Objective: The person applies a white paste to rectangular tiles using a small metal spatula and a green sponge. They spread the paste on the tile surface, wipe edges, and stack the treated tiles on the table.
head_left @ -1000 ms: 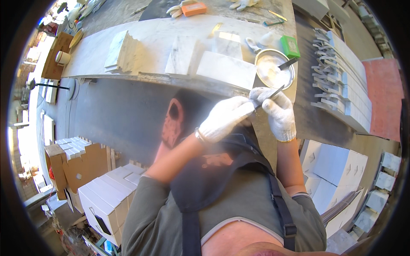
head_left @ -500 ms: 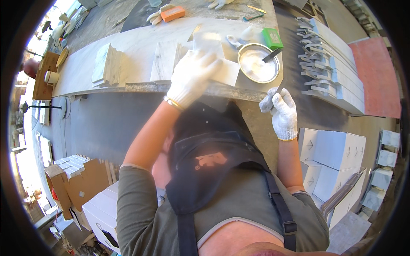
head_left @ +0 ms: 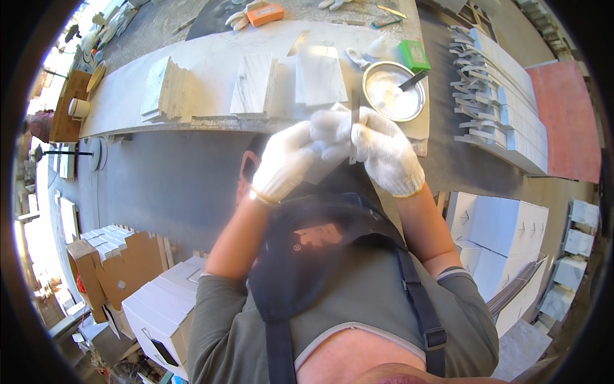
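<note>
Dark strip (head_left: 355,121) held near pale bench (head_left: 214,83); cartons (head_left: 157,297) either side.

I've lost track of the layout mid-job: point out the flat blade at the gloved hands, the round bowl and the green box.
Flat blade (head_left: 355,121): head view, middle of its length.
Round bowl (head_left: 398,120): head view, near rim.
Green box (head_left: 414,56): head view, middle of its visible face.

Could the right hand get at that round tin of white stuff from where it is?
Probably yes: the tin sits just beyond the right hand, with nothing visible blocking the way, though that hand seems busy holding a thin blade.
</note>
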`<act>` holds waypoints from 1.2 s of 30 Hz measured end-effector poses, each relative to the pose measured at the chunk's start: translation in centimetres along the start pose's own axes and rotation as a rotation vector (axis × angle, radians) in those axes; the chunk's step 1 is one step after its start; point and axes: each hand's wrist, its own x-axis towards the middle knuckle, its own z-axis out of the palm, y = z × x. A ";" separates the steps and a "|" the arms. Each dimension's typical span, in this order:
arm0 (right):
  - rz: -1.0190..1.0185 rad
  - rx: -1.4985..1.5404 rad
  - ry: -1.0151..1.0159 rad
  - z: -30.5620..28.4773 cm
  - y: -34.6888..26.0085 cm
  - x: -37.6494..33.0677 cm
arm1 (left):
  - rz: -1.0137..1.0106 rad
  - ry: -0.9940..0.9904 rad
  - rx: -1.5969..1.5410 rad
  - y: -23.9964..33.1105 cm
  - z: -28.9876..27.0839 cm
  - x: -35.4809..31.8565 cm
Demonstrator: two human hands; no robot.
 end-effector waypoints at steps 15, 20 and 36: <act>-0.263 -0.943 0.063 -0.2 -1.1 -0.2 | -0.233 -0.118 -0.529 -4.3 -0.1 -1.9; -0.560 -1.442 -0.168 -0.5 0.8 1.5 | -0.248 -0.115 -0.509 -4.6 -0.6 -2.3; -0.142 -1.207 0.111 -4.5 1.6 -3.6 | -0.131 0.170 -0.520 -6.7 -8.7 0.4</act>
